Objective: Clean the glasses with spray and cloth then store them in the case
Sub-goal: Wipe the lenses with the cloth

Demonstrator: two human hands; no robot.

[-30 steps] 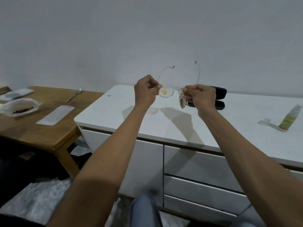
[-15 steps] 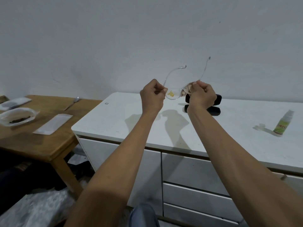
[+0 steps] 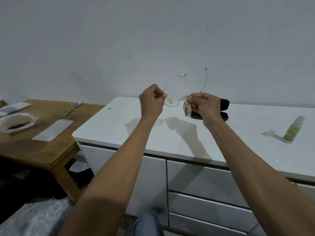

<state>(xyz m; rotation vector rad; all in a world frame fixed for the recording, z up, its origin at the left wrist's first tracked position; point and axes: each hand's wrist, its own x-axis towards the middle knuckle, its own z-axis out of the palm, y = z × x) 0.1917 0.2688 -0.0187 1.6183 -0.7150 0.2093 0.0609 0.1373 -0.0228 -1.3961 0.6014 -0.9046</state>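
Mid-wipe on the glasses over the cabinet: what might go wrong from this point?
1. The clear-framed glasses hang in the air above the white cabinet top, pinched at one end by the left hand; a slip could drop them.
2. The right hand presses the beige cloth on one lens; hard rubbing may bend the thin frame.
3. A yellow smear on the other lens could spread.
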